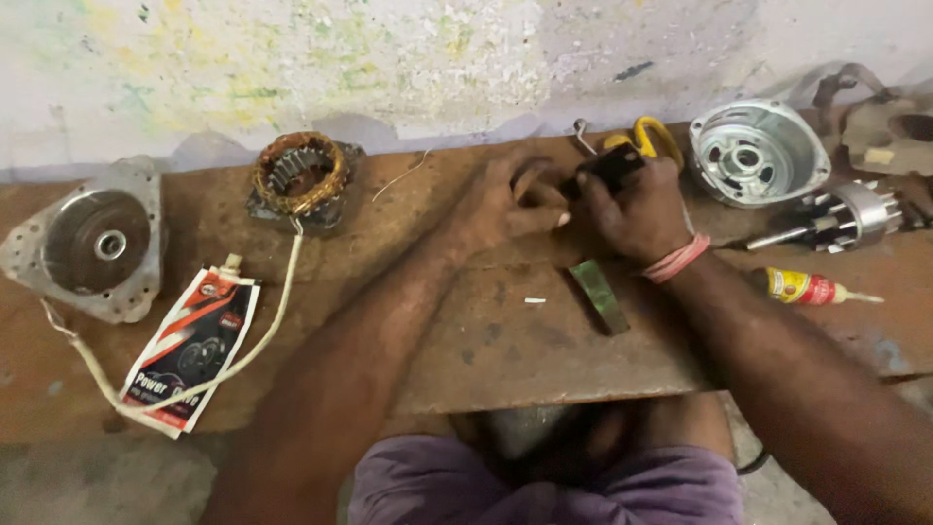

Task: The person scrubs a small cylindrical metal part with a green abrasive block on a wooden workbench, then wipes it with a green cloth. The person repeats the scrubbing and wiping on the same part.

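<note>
My right hand (pixel 641 209) grips a small black part (pixel 607 167) over the back of a rusty metal bench (pixel 505 340). My left hand (pixel 505 199) meets it from the left, fingers curled and fingertips touching the same black part. A pink band sits on my right wrist. A yellow-handled tool (pixel 653 136) lies just behind my right hand, partly hidden by it. A small green flat piece (pixel 600 295) lies on the bench just below my hands.
A copper-wound stator (pixel 299 175) sits at the back left, a round housing (pixel 97 243) further left, with a white cord running past a red-and-black pouch (pixel 191 348). On the right are a silver end housing (pixel 758 151), a rotor (pixel 846 219) and a small yellow-red tube (pixel 805 288).
</note>
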